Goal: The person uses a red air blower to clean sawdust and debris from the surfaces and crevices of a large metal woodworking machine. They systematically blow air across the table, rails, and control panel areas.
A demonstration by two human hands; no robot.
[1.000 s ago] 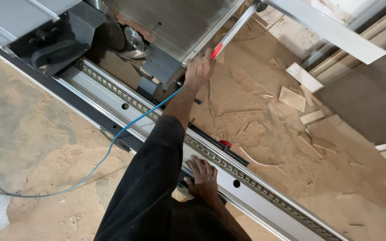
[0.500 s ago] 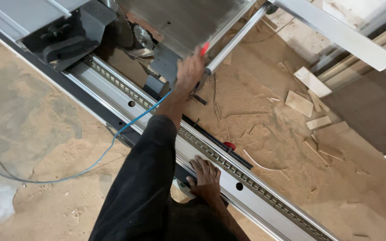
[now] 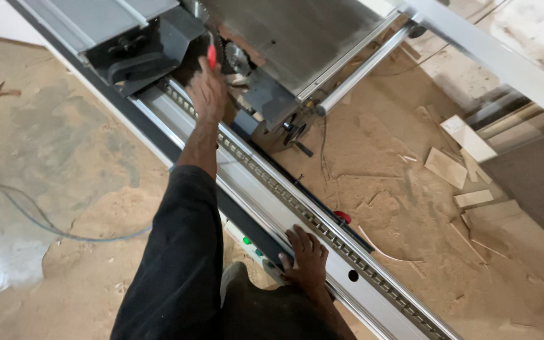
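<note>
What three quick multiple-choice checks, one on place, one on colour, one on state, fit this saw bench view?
1. Where does the right hand rest?
A. on the long grey metal rail
B. on the sawdust floor
C. on the blue cable

2. What colour is the handle of the slim tool in the left hand?
A. green
B. red
C. yellow

3. How is the left arm?
A. folded at the chest
B. hanging down
C. stretched out to the toothed round saw blade

Key: 1 A, fingers spread on the rail; 2 B, red shows above the fist; 3 C, the arm reaches to the blade.
</note>
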